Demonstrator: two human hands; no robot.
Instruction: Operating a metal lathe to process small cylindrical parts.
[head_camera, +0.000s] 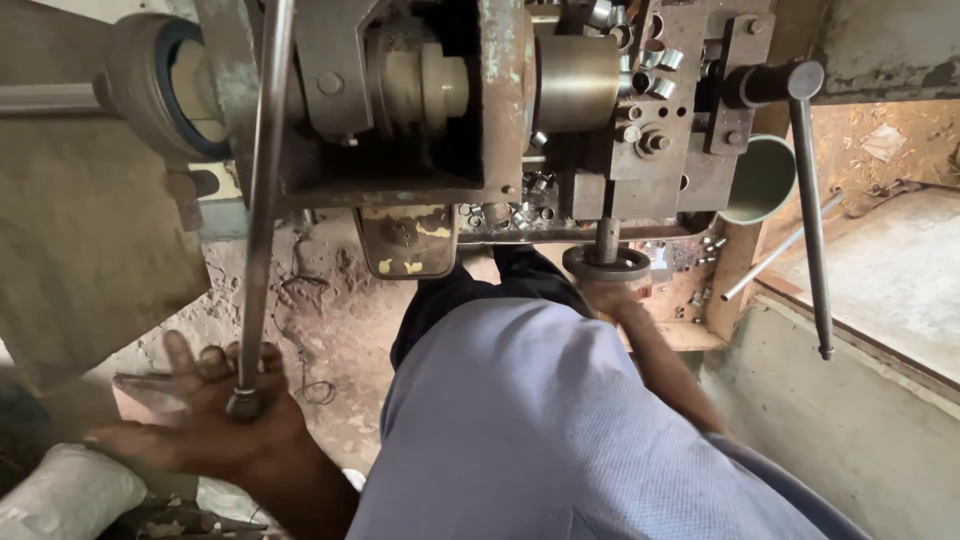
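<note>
Your pale-blue woven shirt (520, 420) fills the foreground. Your left hand (215, 415) clasps the knobbed end of a long, smooth steel lever (262, 200); your right hand (610, 295) reaches the round handwheel (606, 262) beneath the rusty, pitted machine (500, 110) — grip hidden, so I cannot tell.

Green bowl (762, 178) and loose metal sleeves (655, 60) beside a white sack (62, 490)

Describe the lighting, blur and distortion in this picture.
Head view: daylight brightens the floor at right while the lower left corner sits in shadow; the right hand and shirt sleeve look softly blurred; wide-angle distortion bows the long lever held by the left hand.
</note>
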